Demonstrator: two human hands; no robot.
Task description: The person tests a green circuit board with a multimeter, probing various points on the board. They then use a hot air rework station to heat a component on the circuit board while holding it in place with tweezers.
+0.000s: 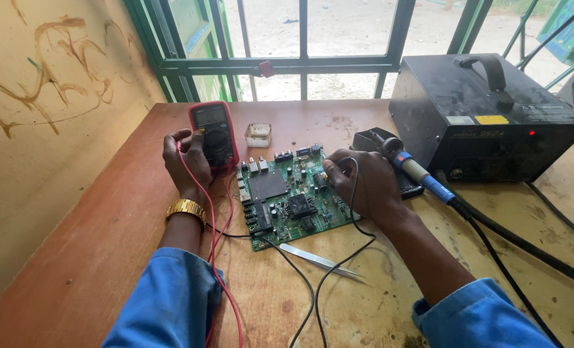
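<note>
A green circuit board (291,198) lies flat on the brown wooden table (106,238). My right hand (363,183) rests on the board's right part, fingers closed on a black test probe whose black lead (338,264) trails toward me. My left hand (189,161) is at the left of a red multimeter (214,134) that stands tilted behind the board. It holds the red lead (206,212), and its fingers touch the meter's side. A gold watch (185,208) is on that wrist. Both sleeves are blue.
A black soldering station (486,119) stands at the right, with its iron (412,169) lying in a holder beside my right hand. Metal tweezers (319,261) lie in front of the board. A small white tin (258,135) sits behind it. Thick black cables (525,245) cross the right side.
</note>
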